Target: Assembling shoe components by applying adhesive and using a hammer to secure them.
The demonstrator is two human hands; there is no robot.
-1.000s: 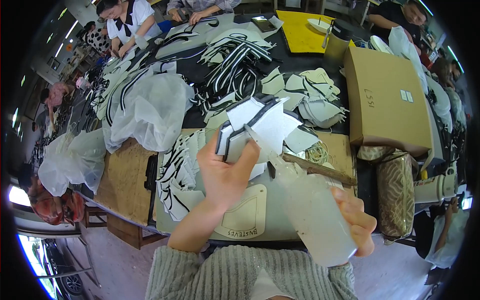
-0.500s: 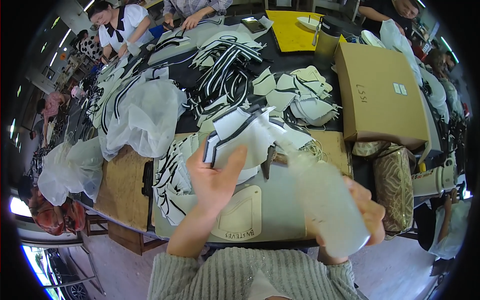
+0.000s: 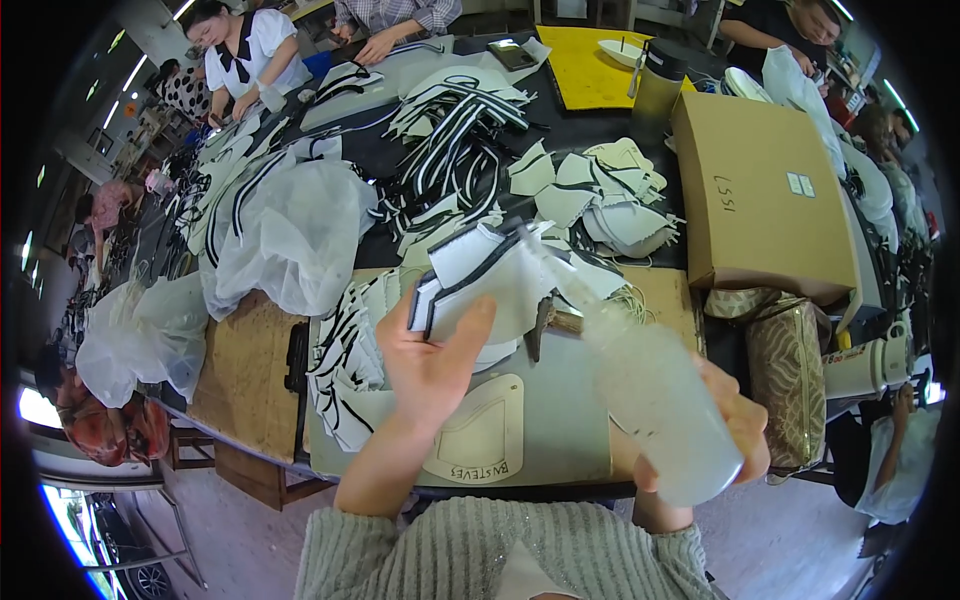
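Observation:
My left hand (image 3: 432, 368) is closed on a white fabric piece (image 3: 490, 285) with black edging, thumb on top, raised over the grey work board (image 3: 568, 425). A cloudy, translucent squeeze bottle (image 3: 655, 395) lies tilted in my right hand (image 3: 738, 418), its narrow nozzle pointing up and left. The nozzle tip is at the upper edge of the piece; whether it touches cannot be made out. Similar black-edged pieces (image 3: 345, 385) lie overlapped left of my left hand. Below the held piece rests a pale card template (image 3: 476, 432). A hammer-like tool (image 3: 540, 328) is partly hidden behind the bottle.
Black-and-white strips (image 3: 460, 130) and more cut pieces (image 3: 590, 195) are heaped farther back. Plastic bags (image 3: 285, 235) stand left. A cardboard box (image 3: 765, 195), a patterned pouch (image 3: 788, 375) and a dark flask (image 3: 660, 85) are on the right. Other people work around the table.
The nozzle tip has shifted slightly right and down along the held piece's edge. Both hands keep their grips and have barely moved.

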